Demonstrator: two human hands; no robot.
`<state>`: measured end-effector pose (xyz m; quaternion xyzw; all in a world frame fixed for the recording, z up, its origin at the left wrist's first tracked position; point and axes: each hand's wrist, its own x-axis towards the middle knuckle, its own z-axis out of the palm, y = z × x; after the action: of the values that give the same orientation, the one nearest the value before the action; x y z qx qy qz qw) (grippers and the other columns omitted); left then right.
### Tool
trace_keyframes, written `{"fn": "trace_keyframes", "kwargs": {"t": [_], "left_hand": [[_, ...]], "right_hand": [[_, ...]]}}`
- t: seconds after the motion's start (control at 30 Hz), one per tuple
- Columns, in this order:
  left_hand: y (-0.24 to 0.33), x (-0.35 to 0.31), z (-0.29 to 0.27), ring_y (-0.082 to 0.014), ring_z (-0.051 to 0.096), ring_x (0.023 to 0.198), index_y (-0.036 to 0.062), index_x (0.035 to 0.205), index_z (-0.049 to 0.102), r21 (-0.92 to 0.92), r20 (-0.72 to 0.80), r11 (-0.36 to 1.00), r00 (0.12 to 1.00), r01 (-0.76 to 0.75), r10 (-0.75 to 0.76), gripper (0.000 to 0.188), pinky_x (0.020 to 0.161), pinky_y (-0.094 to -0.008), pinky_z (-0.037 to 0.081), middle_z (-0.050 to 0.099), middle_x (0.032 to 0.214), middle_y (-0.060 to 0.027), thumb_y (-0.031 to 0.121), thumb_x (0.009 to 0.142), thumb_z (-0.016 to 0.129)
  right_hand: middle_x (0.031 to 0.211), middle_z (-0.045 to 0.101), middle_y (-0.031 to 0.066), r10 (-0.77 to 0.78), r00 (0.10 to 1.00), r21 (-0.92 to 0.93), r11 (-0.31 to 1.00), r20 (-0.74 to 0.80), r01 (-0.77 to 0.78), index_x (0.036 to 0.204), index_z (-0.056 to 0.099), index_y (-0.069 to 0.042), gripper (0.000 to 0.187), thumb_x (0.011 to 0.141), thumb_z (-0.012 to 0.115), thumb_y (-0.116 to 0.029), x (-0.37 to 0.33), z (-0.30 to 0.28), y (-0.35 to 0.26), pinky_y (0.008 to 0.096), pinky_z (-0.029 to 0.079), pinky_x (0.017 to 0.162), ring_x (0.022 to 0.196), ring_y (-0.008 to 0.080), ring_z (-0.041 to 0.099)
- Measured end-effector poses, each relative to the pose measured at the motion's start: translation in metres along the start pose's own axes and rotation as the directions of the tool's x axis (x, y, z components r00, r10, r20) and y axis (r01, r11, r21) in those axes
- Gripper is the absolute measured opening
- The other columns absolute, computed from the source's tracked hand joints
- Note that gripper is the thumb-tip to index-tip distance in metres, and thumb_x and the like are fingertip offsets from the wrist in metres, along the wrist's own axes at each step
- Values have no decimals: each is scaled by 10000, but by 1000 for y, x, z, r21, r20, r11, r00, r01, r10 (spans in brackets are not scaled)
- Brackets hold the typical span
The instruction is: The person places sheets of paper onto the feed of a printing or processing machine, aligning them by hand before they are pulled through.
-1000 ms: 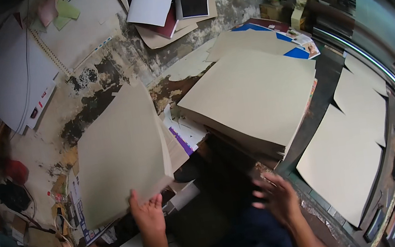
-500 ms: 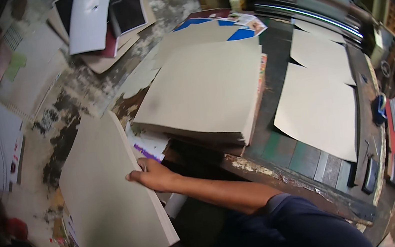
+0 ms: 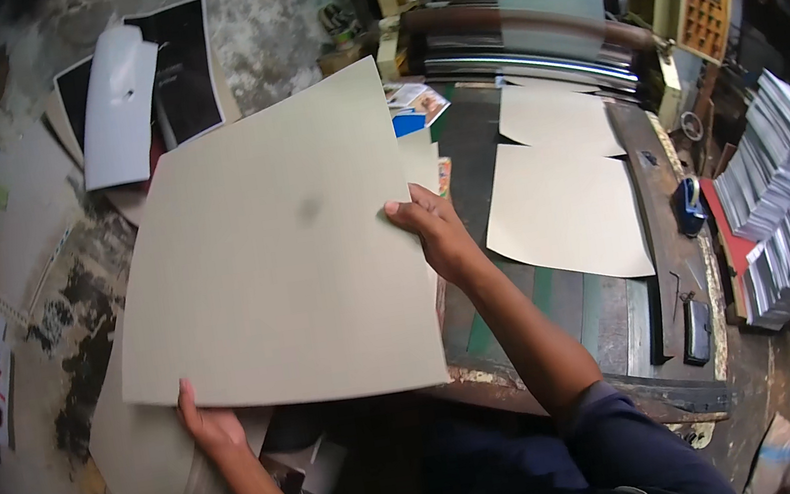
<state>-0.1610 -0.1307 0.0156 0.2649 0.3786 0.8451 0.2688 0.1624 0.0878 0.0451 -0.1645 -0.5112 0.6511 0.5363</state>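
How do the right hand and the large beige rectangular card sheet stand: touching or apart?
Touching: the head view shows the right hand gripping the beige sheet at its right edge, thumb over its face.

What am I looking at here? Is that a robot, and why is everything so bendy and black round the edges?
No robot here! Those are a person's two bare hands. The pictures come from a camera worn on the person's head, looking down. Its very wide lens bends straight edges and leaves the black border.

The right hand grips the right edge of a big beige sheet, thumb on top. The left hand is at its lower edge. I can't tell whether it is one sheet or several together.

On the dark table lie more pale sheets, near a shiny bar. Farther right stand paper stacks.
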Motion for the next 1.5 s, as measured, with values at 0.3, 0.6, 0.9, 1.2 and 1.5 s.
{"fn": "trace_keyframes", "kwargs": {"t": [0.3,0.6,0.9,1.2,1.5], "left_hand": [[-140,123,-12,-259,476,1232,18,1363,426,84,-52,907,911,413,-410,630,1065,-387,351,488,1356,-118,239,841,701],[-86,55,193,-355,110,1467,34,1525,66,659,695,334,715,-674,72,733,1186,-445,106,161,1572,-208,239,984,516],[-107,-12,173,-342,216,1447,120,1464,378,404,841,373,178,-835,-511,630,1158,-499,169,302,1543,-136,486,963,482],[-111,3,176,-315,397,1370,136,1250,635,519,839,559,261,-646,-477,488,1126,-476,270,565,1356,-68,396,841,693],[-125,-18,183,-144,482,641,-41,721,507,599,272,781,962,-178,11,401,857,-432,484,453,598,-81,227,1014,454]], "right_hand": [[763,627,124,261,881,-275,881,-395,-385,908,629,103,440,810,676,-323,54,-76,65,321,492,597,663,193,621],[830,634,181,275,873,-454,768,-404,-452,999,570,165,606,830,671,-408,35,-75,41,338,507,564,644,206,629],[1194,581,123,165,844,-313,878,-510,-361,1247,567,-26,501,923,619,-404,-112,-119,-10,377,551,799,1060,231,570],[1152,612,101,378,757,-115,854,-533,-508,1187,604,-26,430,943,597,-380,-169,-150,20,355,545,821,1006,175,581],[1163,608,100,428,798,-24,875,-425,-483,1240,560,2,477,962,563,-384,-160,-142,11,337,535,824,1010,162,577]]}}
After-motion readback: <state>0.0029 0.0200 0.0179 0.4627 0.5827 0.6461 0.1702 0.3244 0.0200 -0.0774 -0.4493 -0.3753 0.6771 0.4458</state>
